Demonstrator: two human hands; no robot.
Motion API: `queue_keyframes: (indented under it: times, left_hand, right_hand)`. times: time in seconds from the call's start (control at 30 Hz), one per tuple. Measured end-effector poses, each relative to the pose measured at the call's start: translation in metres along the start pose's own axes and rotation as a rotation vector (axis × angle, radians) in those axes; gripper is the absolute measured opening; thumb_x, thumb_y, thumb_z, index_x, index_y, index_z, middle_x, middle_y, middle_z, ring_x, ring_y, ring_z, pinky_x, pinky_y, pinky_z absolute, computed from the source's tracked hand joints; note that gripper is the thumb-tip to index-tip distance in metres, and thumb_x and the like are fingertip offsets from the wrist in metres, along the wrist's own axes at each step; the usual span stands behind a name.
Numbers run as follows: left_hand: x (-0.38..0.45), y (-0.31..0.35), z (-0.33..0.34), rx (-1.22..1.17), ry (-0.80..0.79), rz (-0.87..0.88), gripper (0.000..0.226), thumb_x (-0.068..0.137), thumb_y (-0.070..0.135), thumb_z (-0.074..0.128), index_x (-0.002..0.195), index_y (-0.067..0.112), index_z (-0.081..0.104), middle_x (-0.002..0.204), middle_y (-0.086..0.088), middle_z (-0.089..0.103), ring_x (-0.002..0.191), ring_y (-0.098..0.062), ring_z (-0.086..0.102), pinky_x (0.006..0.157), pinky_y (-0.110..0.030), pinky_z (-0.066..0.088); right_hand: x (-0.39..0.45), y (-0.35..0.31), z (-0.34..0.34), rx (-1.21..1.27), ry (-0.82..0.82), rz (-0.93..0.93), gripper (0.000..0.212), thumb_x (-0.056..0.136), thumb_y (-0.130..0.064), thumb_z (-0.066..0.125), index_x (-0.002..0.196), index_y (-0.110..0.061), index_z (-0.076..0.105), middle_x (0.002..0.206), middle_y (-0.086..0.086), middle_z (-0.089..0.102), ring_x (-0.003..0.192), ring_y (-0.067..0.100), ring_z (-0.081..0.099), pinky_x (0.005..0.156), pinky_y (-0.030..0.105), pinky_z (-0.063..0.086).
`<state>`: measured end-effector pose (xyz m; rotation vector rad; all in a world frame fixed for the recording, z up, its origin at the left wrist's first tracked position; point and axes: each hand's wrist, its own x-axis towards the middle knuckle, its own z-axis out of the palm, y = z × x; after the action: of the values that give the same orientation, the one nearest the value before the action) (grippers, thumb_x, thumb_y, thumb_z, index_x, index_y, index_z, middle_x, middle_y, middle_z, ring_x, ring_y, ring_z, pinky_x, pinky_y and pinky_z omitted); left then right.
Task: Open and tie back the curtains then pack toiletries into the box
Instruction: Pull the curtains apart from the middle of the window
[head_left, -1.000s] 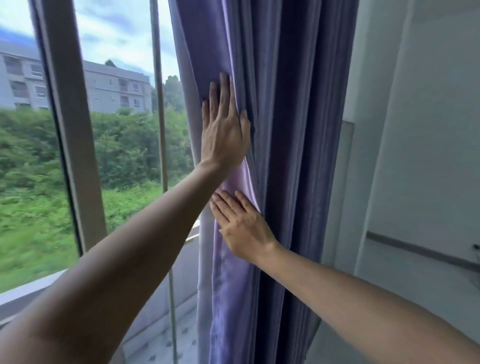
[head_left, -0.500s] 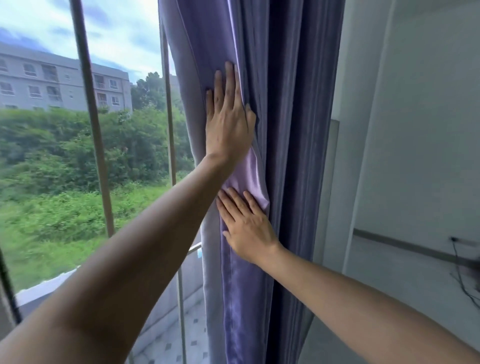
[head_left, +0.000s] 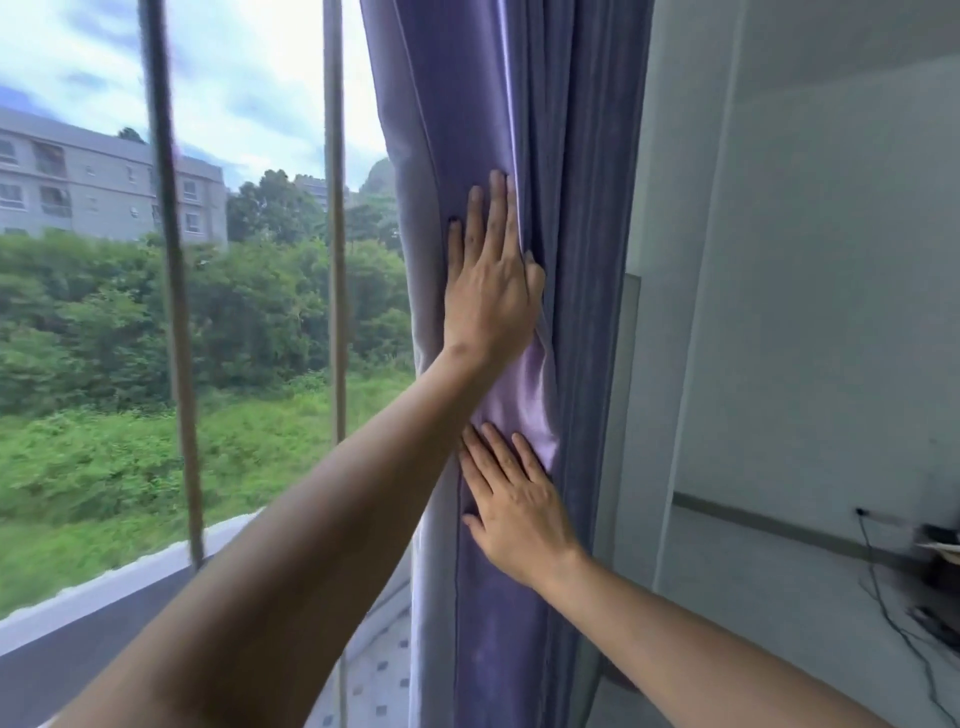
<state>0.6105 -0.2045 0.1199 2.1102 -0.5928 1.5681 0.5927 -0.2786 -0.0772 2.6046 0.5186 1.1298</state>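
Both palms lay flat, fingers straight, on the bunched curtain (head_left: 498, 130): left hand (head_left: 491, 296) at twelve o'clock, right hand (head_left: 519, 509) at six, likely pinning the folds for tying.

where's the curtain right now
In the head view, the purple curtain hangs bunched right of centre, between the window and the white wall, with the left hand and right hand pressed flat against it.

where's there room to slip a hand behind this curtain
Free gap: between the curtain and the wall on its far side, and along its window edge below the left arm. Crowded mid-height, where left hand and right hand press the folds.
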Motion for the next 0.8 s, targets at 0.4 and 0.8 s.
queue_keyframes:
  times: [0.4,0.8]
  left_hand:
    - [0.027,0.049,0.124,-0.082,0.032,-0.021,0.066,0.091,0.015,0.028,0.15,0.006,-0.001,0.16,-0.008,0.0,0.147,-0.025,-0.002,0.12,-0.043,0.001]
    - [0.049,0.067,0.228,0.038,-0.007,-0.102,0.067,0.09,0.015,0.025,0.149,0.006,-0.006,0.16,-0.006,-0.005,0.147,-0.022,-0.005,0.12,-0.044,0.001]
  right_hand:
    - [-0.004,0.108,0.066,-0.031,-0.019,0.079,0.086,0.076,-0.044,0.064,0.148,-0.01,0.031,0.157,0.005,0.026,0.145,0.024,0.022,0.118,0.042,0.01]
    - [-0.005,0.192,0.137,0.065,0.012,0.007,0.087,0.078,-0.046,0.064,0.149,-0.011,0.03,0.159,0.004,0.021,0.146,0.023,0.018,0.117,0.044,0.007]
